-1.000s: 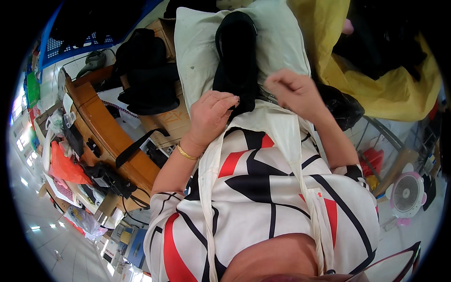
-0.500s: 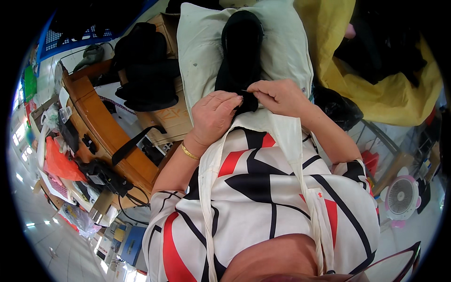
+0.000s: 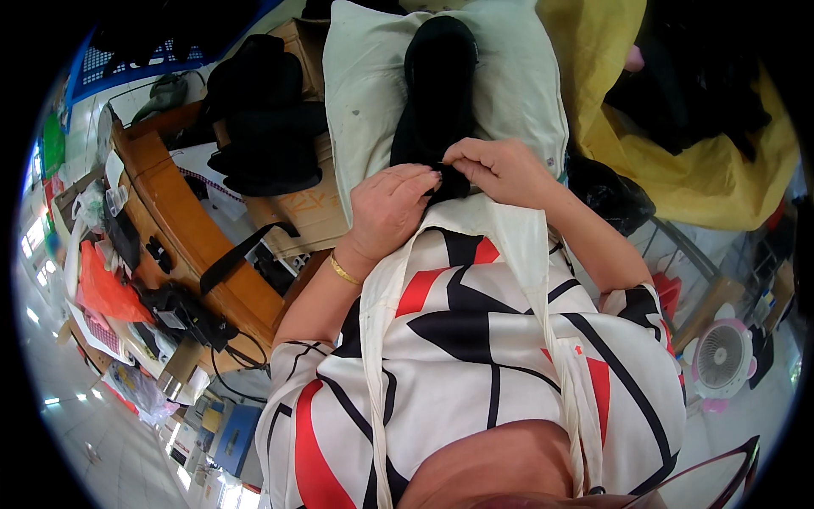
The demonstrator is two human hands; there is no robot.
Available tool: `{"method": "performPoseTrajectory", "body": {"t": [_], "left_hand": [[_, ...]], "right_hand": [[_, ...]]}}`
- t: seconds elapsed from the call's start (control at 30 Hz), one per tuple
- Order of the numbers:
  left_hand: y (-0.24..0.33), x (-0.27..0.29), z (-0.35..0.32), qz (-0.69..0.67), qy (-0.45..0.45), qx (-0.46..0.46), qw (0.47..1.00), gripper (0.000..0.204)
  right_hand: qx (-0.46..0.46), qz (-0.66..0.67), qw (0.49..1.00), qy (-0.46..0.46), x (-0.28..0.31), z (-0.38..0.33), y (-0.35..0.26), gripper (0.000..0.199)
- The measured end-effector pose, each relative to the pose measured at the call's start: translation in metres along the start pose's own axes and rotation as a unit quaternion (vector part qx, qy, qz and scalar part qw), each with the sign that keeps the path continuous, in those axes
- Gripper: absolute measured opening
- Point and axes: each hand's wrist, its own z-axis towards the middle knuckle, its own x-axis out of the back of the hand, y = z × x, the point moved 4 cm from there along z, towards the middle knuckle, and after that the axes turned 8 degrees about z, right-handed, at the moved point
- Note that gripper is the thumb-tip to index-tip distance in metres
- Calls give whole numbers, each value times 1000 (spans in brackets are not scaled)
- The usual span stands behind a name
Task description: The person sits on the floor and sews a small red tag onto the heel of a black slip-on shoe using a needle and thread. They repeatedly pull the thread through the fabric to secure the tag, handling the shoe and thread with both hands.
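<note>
A long black fabric piece (image 3: 437, 81) lies on a pale green cloth-covered board (image 3: 360, 93) in front of me. My left hand (image 3: 388, 208) rests flat on the near end of the black piece, a gold bangle on its wrist. My right hand (image 3: 500, 170) pinches the same near end of the black fabric between thumb and fingers. The two hands touch each other at the fingertips. A cream apron (image 3: 509, 246) hangs over my white, red and black patterned top.
A pile of black fabric (image 3: 259, 119) sits on cardboard boxes (image 3: 301, 212) at the left. A wooden desk (image 3: 182, 233) with cables and clutter runs along the far left. Yellow cloth (image 3: 670, 161) is heaped at the right, with a small pink fan (image 3: 721, 360) on the floor.
My right hand came down and left from above the black piece and took hold of its near end. My left hand shifted slightly to meet it.
</note>
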Motion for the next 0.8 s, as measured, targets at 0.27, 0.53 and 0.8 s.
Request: {"method": "performPoseTrajectory", "body": {"t": [0.27,0.53,0.8], "left_hand": [[5,-1,5,-11,-25,-11,1000,36],[8,3,6,65,31,-60,996,22],[3,5,10,33,18,-18,999,31]], "right_hand": [[-43,48,998,-2,-12,16,-15,12],[48,-141,988,-37,0,27,-39,11],[-142,332,932,22,5,39,-14,18]]}}
